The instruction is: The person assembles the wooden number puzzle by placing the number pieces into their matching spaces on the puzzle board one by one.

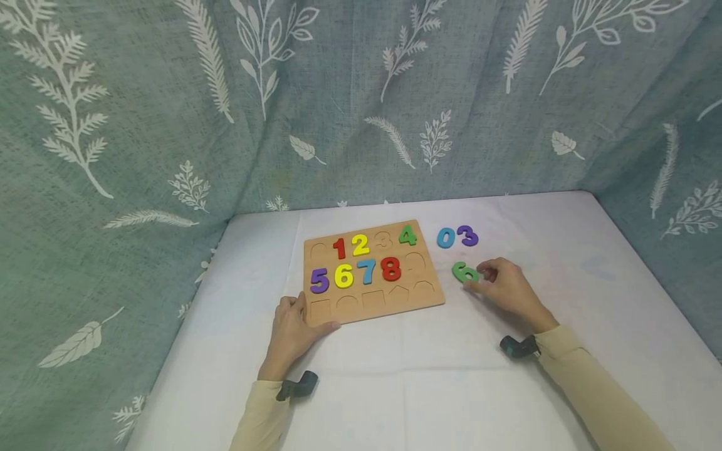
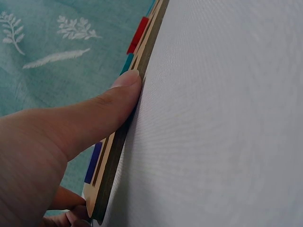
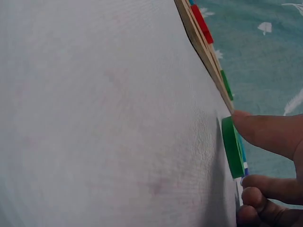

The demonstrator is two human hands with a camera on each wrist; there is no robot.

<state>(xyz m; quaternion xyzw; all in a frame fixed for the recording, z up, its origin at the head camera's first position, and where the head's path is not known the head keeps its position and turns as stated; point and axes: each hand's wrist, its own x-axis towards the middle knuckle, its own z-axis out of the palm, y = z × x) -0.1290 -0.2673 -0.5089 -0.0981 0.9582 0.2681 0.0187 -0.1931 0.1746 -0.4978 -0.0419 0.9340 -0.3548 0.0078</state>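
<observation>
A wooden number puzzle board lies on the white cloth, with colored numbers 1, 2, 4, 5, 6, 7 and 8 in its recesses. My left hand holds its near left corner, the thumb against the front edge and the fingers at the left side. Right of the board, my right hand pinches a green number piece, shaped like a 6 or 9, between thumb and fingers. The right wrist view shows this green piece edge-on, close to the cloth. Behind it lie a blue 0 and a purple 3.
Vacant recesses show at the board's top left, in the 3 slot, at the right of the middle row, and along the front row of shapes. A green leaf-patterned curtain hangs behind the cloth-covered table.
</observation>
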